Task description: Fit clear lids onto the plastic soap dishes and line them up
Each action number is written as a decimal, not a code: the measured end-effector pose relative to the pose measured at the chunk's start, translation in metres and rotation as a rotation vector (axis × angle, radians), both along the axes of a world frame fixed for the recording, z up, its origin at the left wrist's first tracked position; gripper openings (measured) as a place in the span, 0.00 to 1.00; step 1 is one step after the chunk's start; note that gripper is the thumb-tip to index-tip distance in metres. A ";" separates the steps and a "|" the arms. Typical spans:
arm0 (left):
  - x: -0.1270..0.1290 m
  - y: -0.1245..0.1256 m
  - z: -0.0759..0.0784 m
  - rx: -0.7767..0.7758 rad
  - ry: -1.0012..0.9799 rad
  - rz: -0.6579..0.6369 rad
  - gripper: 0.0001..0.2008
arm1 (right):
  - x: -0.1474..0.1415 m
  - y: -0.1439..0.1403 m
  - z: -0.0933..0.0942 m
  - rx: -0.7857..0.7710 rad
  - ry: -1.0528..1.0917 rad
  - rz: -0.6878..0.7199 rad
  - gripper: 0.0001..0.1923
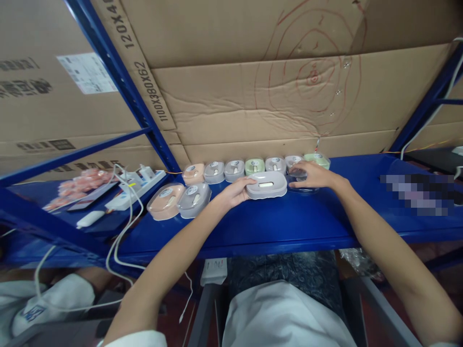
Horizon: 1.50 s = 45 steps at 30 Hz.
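My left hand (238, 193) is closed on the left end of a pale grey oval case (267, 187). That case is tilted toward me just above the blue shelf, and a white oblong piece shows in its middle. To its right, my right hand (313, 175) curls its fingers around a clear plastic cover (306, 190), partly hidden beneath the hand. Behind my hands stands a row of similar lidded cases, including a peach case (193, 173), a green case (254, 166) and another green case (320, 160). A larger-looking peach case (164, 202) and a grey case (194, 200) sit nearer on the left.
Blue metal posts (119, 82) frame the shelf (246, 231), with cardboard (231, 91) behind. On the left are a white power strip (135, 190), loose white cables (117, 241) and a heap of pink pieces (85, 185). Another person's white sleeve (58, 303) shows at lower left.
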<state>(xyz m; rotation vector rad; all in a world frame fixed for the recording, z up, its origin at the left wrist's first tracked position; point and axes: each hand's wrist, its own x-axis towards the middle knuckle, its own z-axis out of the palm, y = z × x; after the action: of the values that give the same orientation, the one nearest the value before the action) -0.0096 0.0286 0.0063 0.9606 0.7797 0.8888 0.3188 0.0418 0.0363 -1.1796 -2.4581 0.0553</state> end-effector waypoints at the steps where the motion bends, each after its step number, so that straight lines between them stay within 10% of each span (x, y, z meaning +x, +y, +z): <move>1: 0.000 0.000 0.000 0.004 0.001 0.004 0.20 | 0.002 0.001 -0.001 -0.030 -0.031 -0.017 0.30; 22: 0.000 0.000 -0.001 0.014 0.022 0.052 0.27 | 0.001 0.001 -0.001 -0.134 -0.167 -0.073 0.33; 36: 0.001 -0.007 0.011 -0.061 -0.098 0.047 0.20 | 0.003 -0.008 0.013 0.167 0.084 -0.117 0.30; 45: 0.003 -0.011 0.014 -0.097 -0.034 -0.048 0.24 | -0.045 -0.034 0.006 0.270 0.366 0.177 0.30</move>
<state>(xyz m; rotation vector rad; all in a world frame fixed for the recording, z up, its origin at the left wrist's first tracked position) -0.0064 0.0179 0.0205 0.8740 0.7610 0.8163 0.2734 0.0077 0.0424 -0.7601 -2.1575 -0.0097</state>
